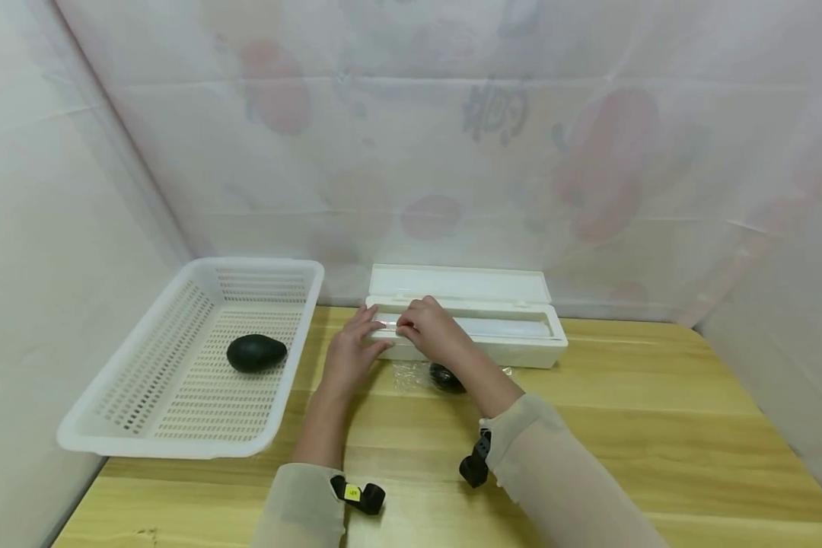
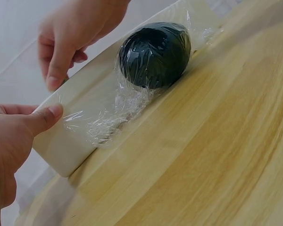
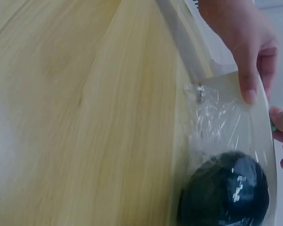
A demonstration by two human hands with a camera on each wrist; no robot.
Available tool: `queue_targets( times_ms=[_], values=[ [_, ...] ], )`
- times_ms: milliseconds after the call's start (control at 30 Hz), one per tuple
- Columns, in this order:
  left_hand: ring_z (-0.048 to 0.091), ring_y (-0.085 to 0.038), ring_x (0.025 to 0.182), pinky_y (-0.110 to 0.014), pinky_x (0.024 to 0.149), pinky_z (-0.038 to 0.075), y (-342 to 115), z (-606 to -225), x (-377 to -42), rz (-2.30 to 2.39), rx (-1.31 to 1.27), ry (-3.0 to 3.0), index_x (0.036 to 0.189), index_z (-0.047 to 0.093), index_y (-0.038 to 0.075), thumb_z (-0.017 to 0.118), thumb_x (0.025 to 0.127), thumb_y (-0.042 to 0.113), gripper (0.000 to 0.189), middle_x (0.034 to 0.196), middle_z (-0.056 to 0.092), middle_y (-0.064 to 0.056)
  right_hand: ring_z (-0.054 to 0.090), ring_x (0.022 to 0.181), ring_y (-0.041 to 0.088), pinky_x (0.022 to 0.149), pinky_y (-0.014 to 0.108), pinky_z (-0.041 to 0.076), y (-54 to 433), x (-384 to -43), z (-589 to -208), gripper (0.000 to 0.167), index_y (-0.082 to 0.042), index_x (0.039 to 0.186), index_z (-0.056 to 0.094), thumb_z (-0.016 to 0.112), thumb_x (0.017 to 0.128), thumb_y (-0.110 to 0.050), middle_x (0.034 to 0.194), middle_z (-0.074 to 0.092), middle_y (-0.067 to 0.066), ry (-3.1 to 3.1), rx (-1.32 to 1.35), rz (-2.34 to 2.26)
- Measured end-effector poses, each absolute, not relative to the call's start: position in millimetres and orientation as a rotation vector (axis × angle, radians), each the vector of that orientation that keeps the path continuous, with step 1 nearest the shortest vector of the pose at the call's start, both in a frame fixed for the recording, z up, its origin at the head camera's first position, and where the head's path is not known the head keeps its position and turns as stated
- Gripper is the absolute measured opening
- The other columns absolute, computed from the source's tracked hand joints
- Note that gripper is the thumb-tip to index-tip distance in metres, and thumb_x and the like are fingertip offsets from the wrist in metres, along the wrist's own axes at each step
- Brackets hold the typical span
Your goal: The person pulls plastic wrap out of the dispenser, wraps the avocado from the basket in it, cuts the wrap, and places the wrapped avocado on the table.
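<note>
A white cling film dispenser [image 1: 520, 355] stands at the table's back with its lid [image 1: 460, 283] raised and a film roll [image 1: 507, 328] inside. My left hand [image 1: 348, 356] grips the dispenser's left end, thumb against the front wall and fingers over the top. Close beside it, my right hand [image 1: 435, 329] pinches a small cutter slider at the front top edge; only a bit of its green shows between the fingertips. Clear cling film [image 2: 111, 120] hangs down the front wall. An avocado [image 2: 155, 56] lies under the film, against the dispenser's front, partly hidden by my right forearm in the head view.
To the left stands a white plastic basket [image 1: 171, 449] with another dark green avocado [image 1: 256, 353] in it. A pale printed curtain [image 1: 383, 152] hangs right behind the dispenser. The wooden table [image 1: 657, 426] reaches out to the right.
</note>
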State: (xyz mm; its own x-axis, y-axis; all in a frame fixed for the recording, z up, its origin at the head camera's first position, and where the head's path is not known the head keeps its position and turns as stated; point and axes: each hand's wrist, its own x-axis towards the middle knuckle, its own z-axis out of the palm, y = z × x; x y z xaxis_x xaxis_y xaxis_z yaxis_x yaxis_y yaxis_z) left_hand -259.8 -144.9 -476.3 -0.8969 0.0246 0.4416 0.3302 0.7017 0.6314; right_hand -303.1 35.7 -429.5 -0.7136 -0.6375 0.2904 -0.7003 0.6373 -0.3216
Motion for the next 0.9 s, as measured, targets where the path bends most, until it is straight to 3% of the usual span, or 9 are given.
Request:
queue_targets(
  times_ms=[300,900],
  values=[
    [0.046,-0.024,0.137,-0.041,0.111,0.038,-148,-479,-259,-1.030,-0.340,-2.458,0.111,0.073,0.004,0.081,0.078,0.019,0.037,0.136,0.061,-0.005,0.052,0.087,0.018,0.079,0.032,0.048,55,-302,-430,0.014,-0.010,0.098,0.075,0.065,0.096,-0.020,0.096,0.070,0.001,-2.696,1.106,0.609],
    [0.046,-0.021,0.137,-0.037,0.112,0.038,-147,-480,-260,-1.120,-0.284,-2.443,0.110,0.073,0.006,0.081,0.077,0.017,0.035,0.134,0.062,-0.006,0.052,0.086,0.019,0.075,0.036,0.046,128,-297,-431,0.012,-0.007,0.097,0.076,0.070,0.091,-0.015,0.094,0.070,0.002,-2.628,1.044,0.682]
  ],
)
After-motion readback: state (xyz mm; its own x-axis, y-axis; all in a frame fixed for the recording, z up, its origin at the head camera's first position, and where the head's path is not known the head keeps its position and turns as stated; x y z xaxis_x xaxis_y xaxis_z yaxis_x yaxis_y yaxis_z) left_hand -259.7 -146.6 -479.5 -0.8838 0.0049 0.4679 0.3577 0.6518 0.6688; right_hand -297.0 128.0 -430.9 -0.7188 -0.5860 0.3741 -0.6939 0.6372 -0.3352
